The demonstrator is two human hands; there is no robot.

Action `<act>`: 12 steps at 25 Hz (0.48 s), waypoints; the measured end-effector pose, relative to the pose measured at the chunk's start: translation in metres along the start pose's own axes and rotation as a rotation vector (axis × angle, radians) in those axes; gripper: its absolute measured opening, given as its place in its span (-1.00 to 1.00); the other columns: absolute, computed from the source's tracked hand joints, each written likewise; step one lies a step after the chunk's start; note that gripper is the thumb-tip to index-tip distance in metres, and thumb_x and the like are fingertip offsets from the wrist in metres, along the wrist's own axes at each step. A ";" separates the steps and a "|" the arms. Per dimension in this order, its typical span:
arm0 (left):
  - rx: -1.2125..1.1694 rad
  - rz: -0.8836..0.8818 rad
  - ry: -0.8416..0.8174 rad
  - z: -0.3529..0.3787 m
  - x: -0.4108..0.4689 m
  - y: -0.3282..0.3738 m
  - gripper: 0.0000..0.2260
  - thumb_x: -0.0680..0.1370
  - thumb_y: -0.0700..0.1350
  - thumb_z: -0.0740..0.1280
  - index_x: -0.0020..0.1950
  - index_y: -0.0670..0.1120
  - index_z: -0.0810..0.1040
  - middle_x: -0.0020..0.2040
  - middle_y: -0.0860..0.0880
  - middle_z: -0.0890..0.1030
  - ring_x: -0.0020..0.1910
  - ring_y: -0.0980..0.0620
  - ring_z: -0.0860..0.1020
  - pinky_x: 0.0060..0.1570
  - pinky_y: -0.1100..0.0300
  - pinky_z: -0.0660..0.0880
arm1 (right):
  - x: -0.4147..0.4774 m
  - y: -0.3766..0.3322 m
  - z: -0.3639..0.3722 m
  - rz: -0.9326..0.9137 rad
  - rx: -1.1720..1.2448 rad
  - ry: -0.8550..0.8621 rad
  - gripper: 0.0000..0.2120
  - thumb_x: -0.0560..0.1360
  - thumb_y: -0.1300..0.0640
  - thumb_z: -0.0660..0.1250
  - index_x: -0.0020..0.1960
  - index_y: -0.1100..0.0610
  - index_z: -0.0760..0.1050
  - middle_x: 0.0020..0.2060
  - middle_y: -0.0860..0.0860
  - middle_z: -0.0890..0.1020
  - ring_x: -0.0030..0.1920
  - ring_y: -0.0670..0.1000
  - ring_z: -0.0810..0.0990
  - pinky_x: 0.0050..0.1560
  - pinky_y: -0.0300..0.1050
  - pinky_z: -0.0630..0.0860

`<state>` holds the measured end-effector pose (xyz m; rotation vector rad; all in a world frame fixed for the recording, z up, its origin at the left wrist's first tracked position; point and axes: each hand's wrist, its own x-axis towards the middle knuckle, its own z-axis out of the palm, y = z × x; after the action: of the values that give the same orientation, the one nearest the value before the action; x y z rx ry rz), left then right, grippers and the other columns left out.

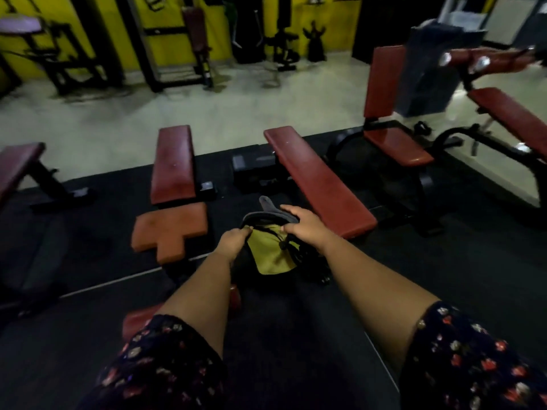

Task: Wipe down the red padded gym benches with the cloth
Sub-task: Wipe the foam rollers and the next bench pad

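Several long red padded gym benches stand on the dark rubber floor mat (444, 261). One long flat red bench (319, 179) is the landmark. It runs away from the person, a little to the right of the middle. Left of it stands a second red bench (173, 161) with an orange seat pad (168, 229) at its near end. Right of it is a red seat with an upright back (384, 81).

Just left of the flat bench's near end, both hands hold a soft bundle. It looks like a grey cloth (269, 213) over a yellow-green cloth bag with a black cord (269, 253). The left hand (233, 239) pinches the bundle's edge. The right hand (305, 224) rests on top with its fingers curled over the grey cloth.

The cloth looks light, floppy and easy to bunch. A full handful in the middle is probably the best hold, so no corners drag.
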<state>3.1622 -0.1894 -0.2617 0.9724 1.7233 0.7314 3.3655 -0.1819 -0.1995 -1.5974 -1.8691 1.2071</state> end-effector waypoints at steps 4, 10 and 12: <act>-0.337 -0.148 0.182 -0.041 -0.028 -0.021 -0.65 0.60 0.03 0.30 0.24 -0.20 0.55 0.03 -0.16 0.63 0.02 -0.18 0.59 0.10 -0.03 0.55 | 0.008 -0.027 0.046 -0.107 -0.093 -0.136 -0.32 0.48 0.21 0.37 0.54 -0.01 0.23 0.42 0.11 0.33 0.39 0.12 0.37 0.22 -0.22 0.29; -0.705 -0.220 0.179 -0.086 -0.058 -0.038 -0.52 0.67 0.19 0.04 0.37 -0.13 0.46 -0.02 -0.09 0.61 -0.08 -0.03 0.60 0.00 0.07 0.56 | 0.011 -0.068 0.119 -0.265 -0.443 -0.320 -0.21 0.50 0.15 0.34 0.60 0.00 0.01 0.23 0.13 0.23 0.23 0.26 0.34 0.30 0.01 0.35; -0.761 -0.198 0.159 -0.104 -0.063 -0.044 -0.42 0.59 0.34 0.05 0.25 -0.09 0.52 0.02 -0.09 0.64 0.05 -0.07 0.60 0.19 0.04 0.48 | 0.005 -0.079 0.144 -0.322 -0.525 -0.348 -0.14 0.50 0.08 0.37 0.60 -0.02 -0.10 0.27 0.11 0.18 0.23 0.24 0.27 0.31 0.04 0.32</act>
<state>3.0639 -0.2692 -0.2349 0.2215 1.4490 1.2275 3.2082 -0.2250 -0.2161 -1.2877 -2.7186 0.9432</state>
